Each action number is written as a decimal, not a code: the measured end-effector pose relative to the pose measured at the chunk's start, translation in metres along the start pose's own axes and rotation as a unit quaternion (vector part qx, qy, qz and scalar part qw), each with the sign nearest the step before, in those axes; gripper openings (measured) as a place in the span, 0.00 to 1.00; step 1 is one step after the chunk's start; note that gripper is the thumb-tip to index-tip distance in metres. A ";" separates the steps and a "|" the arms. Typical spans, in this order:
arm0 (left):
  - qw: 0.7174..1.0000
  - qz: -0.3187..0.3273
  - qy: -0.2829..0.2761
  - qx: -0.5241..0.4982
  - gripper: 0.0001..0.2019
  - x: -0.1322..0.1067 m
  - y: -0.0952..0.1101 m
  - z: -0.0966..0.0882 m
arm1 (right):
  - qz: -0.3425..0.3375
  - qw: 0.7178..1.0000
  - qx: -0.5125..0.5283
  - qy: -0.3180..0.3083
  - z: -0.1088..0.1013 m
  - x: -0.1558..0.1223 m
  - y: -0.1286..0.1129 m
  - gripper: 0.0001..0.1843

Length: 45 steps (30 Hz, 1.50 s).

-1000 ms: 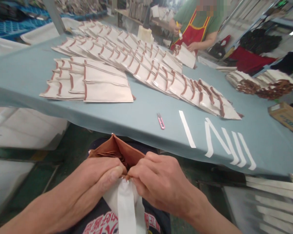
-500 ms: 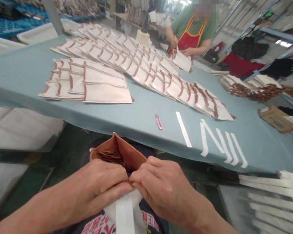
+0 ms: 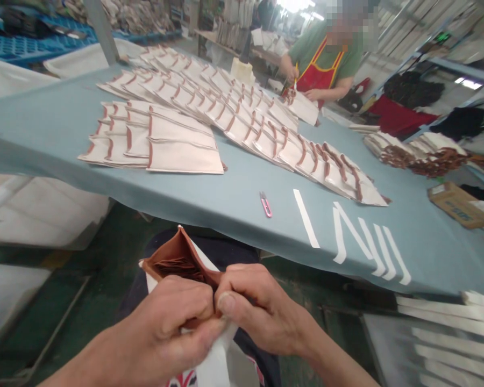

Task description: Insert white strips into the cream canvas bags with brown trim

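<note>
Two hands (image 3: 183,322) (image 3: 262,312) pinching brown-lined pouch (image 3: 185,248) — pink snips (image 3: 267,207), white strips (image 3: 306,219), pouch rows (image 3: 242,129) beyond

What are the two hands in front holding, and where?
A brown-lined white pouch; the left hand and right hand pinch it at its opening's near edge.

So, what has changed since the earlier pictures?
The brown-lined pouch has turned slightly left, showing more white outside; the right hand has rolled, its thumb now plainly visible. It and the left hand still pinch the pouch. The pink snips and white strips lie as before.
</note>
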<state>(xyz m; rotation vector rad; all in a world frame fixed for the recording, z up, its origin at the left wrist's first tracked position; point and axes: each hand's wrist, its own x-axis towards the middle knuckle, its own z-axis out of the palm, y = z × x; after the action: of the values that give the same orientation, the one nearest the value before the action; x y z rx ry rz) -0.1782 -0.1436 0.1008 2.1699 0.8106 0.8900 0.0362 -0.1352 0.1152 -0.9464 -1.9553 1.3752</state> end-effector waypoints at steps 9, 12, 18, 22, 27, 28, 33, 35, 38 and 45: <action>0.983 -0.092 -0.144 -0.065 0.14 -0.019 -0.018 -0.006 | -0.019 0.999 0.017 0.023 0.007 -0.003 0.027 0.33; 0.997 -0.042 -0.070 -0.009 0.16 -0.018 -0.023 0.000 | -0.001 0.999 -0.036 0.001 0.001 -0.001 0.022 0.32; 0.998 -0.001 -0.045 -0.036 0.25 -0.003 -0.038 -0.002 | 0.091 0.974 0.174 -0.112 -0.003 0.007 0.025 0.34; 0.983 -0.050 -0.119 -0.134 0.36 0.012 -0.049 -0.016 | -0.018 0.998 0.051 -0.018 -0.005 -0.002 0.020 0.27; 0.979 -0.090 -0.111 -0.148 0.43 0.021 -0.061 -0.019 | -0.071 0.984 -0.153 0.050 -0.037 -0.023 0.016 0.17; 0.979 -0.095 -0.111 -0.145 0.42 0.022 -0.062 -0.018 | -0.062 0.979 -0.186 0.063 -0.043 -0.026 0.022 0.17; 0.968 -0.107 -0.172 -0.145 0.27 0.035 -0.051 -0.017 | -0.030 0.961 -0.228 0.156 -0.047 -0.038 0.071 0.18; 0.958 -0.117 -0.219 -0.146 0.17 0.043 -0.042 -0.018 | -0.023 0.960 -0.223 0.170 -0.040 -0.038 0.089 0.19; 0.948 -0.148 -0.246 -0.136 0.09 0.051 -0.034 -0.019 | -0.016 0.960 -0.216 0.179 -0.032 -0.033 0.105 0.19; 0.939 -0.180 -0.221 -0.193 0.11 0.054 -0.039 -0.017 | -0.009 0.964 -0.194 0.182 -0.031 -0.022 0.111 0.20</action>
<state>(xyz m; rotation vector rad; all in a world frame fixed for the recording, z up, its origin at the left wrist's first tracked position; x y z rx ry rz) -0.1716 -0.0755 0.1004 1.7048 0.7029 0.3184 0.0988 -0.1112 0.0191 -1.2552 -1.9652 0.7443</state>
